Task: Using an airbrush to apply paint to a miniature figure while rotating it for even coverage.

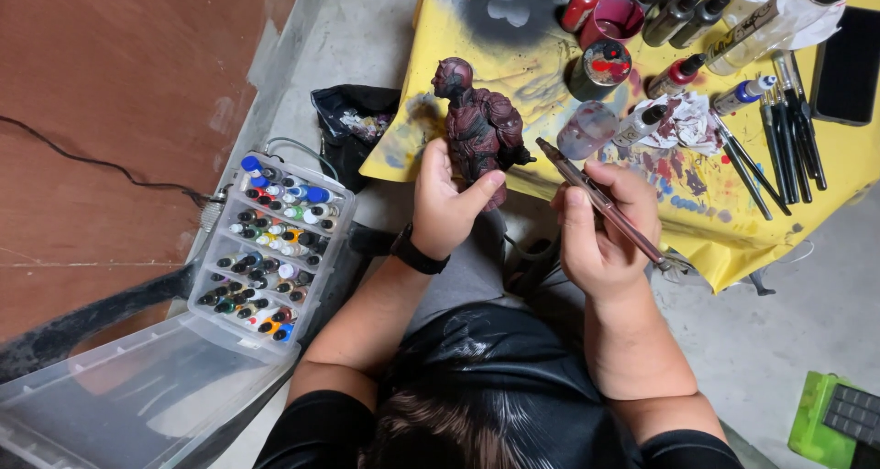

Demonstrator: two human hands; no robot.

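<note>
Paint-stained yellow table (830, 171) under bottles (674, 15), brushes (779, 139)

A matt dark-red figurine (478, 130) is showing a rough sculpted surface; the yellow counter (830, 153) covering is looking paint-stained, and the clear plastic case (215, 249) is gleaming glossy.

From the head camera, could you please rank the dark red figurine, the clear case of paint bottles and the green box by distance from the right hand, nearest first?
1. Dark red figurine: just left of the right hand, held in the left hand.
2. Green box: lower right, on the floor.
3. Clear case of paint bottles: far left.
</note>
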